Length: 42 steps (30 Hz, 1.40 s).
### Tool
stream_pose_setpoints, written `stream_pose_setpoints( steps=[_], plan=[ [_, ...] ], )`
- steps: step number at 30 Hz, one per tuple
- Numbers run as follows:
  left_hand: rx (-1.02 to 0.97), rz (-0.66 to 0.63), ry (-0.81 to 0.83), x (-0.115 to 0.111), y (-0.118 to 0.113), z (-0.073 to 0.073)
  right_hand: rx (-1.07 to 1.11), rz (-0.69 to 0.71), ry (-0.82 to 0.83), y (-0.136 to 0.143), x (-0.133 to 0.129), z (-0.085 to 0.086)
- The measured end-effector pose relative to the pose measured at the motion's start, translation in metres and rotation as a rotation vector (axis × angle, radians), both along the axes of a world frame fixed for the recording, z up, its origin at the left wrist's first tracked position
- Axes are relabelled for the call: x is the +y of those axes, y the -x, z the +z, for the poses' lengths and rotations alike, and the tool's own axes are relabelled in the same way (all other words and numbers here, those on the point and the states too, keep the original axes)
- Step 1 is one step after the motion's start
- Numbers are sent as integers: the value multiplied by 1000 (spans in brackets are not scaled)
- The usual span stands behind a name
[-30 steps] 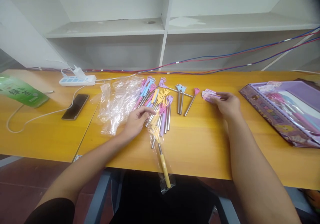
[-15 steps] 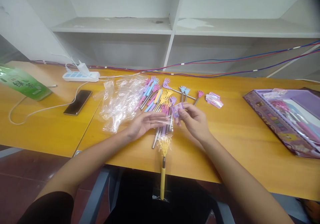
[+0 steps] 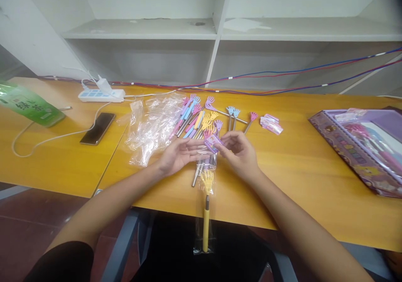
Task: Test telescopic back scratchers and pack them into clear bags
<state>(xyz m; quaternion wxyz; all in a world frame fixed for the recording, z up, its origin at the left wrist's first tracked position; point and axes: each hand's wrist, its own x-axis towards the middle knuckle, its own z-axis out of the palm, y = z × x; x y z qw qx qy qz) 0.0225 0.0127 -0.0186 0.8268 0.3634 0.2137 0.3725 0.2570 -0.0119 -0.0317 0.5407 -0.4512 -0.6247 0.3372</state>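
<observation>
A yellow back scratcher (image 3: 205, 227) lies in a clear plastic bag (image 3: 212, 208), its handle reaching past the table's front edge. At the bag's upper end, my left hand (image 3: 177, 156) has its fingers stretched along the film, seemingly holding the bag's mouth; the exact grip is hard to see. My right hand (image 3: 240, 154) pinches a small purple printed card (image 3: 212, 143) between thumb and fingers, right at my left fingertips. Behind both hands is a pile of hand-shaped back scratchers (image 3: 205, 122) in pink, blue, yellow and purple, partly hidden by my fingers.
Crumpled clear bags (image 3: 150, 127) lie left of the pile. Small pink cards (image 3: 271, 124) sit to its right. A purple display box (image 3: 354, 156) holds bagged scratchers at far right. On the left are a phone (image 3: 98, 128), a power strip (image 3: 102, 95) and a green bottle (image 3: 29, 106).
My right hand has brought the purple card left and slightly down, to my left fingertips at the bag's mouth. My left hand stays nearly where it was.
</observation>
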Motion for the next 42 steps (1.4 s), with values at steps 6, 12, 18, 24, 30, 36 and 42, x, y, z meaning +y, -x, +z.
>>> stream_pose_setpoints(
  steps=[6, 12, 18, 24, 30, 36, 42],
  plan=[
    [13, -11, 12, 0, 0, -1, -222, 31, -91, -8, 1, 2],
    [27, -25, -2, -1, 0, -3, -302, 90, -159, -7, 1, 7],
    [53, -58, -45, -1, 0, 0, -313, 127, -180, -7, -1, 8],
    [69, -35, -76, -2, 0, 4, -306, 173, -198, -7, -4, 12],
    [56, -34, -96, 0, 1, 3, -292, 205, -225, -7, -5, 11],
    [73, -24, -110, -1, 0, 1, -11, 212, 22, 0, -3, -3],
    [325, 116, -440, -3, -1, -4, 199, 220, 149, 3, 0, -4]
  ],
)
